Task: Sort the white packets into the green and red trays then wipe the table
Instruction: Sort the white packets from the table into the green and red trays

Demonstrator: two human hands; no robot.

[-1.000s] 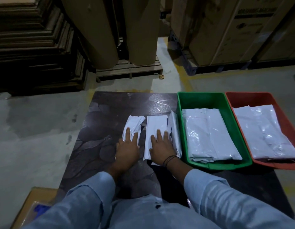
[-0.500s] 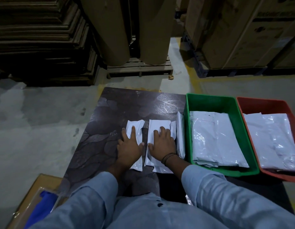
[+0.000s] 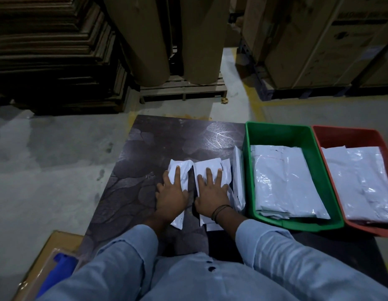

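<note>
green tray (image 3: 249, 170) walling packets' right, bare table (image 3: 132, 181) leftward

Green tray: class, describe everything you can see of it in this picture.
The green tray looks like moulded plastic, rectangular and deep-walled with a rolled rim. It sits flat on the dark table, close beside the red tray. White packets lie stacked flat inside. A thin packet stands on edge by its left wall.

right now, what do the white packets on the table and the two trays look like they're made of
White packets: thin plastic film, slightly glossy; wrinkles and soft sheen suggest poly mailers. Green tray and red tray: probably rigid moulded plastic, smooth semi-matte; uniform colour, rolled rims.
</note>
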